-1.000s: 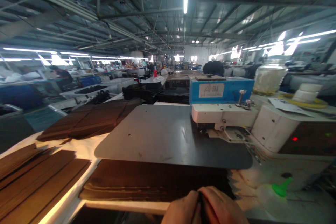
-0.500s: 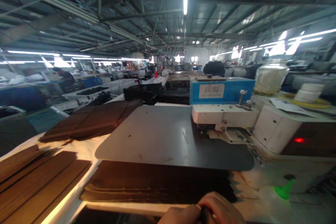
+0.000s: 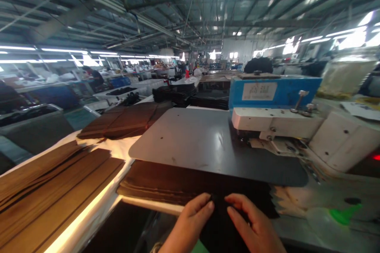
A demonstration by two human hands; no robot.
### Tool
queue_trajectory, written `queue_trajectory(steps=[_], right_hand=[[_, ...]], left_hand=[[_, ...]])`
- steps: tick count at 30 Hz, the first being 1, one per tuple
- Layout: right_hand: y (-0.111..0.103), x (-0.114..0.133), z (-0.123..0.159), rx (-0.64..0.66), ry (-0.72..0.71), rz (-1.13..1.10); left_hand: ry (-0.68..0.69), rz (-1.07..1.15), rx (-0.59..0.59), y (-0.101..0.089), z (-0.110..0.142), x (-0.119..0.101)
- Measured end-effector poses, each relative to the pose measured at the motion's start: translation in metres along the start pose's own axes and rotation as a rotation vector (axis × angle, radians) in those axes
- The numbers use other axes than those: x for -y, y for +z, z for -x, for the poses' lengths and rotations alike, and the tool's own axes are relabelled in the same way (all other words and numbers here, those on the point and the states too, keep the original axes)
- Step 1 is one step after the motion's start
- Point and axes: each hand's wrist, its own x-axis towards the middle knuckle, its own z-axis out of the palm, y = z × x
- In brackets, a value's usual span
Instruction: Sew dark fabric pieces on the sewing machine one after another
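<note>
At the table's front edge, my left hand (image 3: 196, 215) pinches a dark fabric piece (image 3: 219, 223) between thumb and fingers. The right hand (image 3: 252, 219) faces it from the other side, thumb and forefinger closed around the same dark cloth. Cloth spans the small gap between the hands and hangs below them; its outline merges with the dark stack behind. Just beyond lies a stack of dark brown fabric pieces (image 3: 166, 182), partly under a smooth grey metal plate (image 3: 190, 138).
A sewing machine with a blue head cover (image 3: 285, 91) stands right of the plate. Brown fabric stacks (image 3: 59, 182) lie at left, another folded pile (image 3: 121, 120) behind them. A bottle with a green nozzle (image 3: 344, 215) is front right; a clear jar (image 3: 346, 75) stands behind.
My hands have come up into fuller view and moved apart, with dark cloth now showing between them. The view has turned left and tilted down a little.
</note>
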Motion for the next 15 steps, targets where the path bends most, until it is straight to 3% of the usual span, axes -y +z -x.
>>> queue_trajectory(steps=[9, 15], right_hand=[[-0.002, 0.001, -0.006, 0.089, -0.077, 0.109], [0.001, -0.006, -0.004, 0.214, 0.026, 0.073]], left_hand=[[0.029, -0.092, 0.010, -0.002, -0.006, -0.008], [0.045, -0.096, 0.036, 0.000, -0.005, 0.004]])
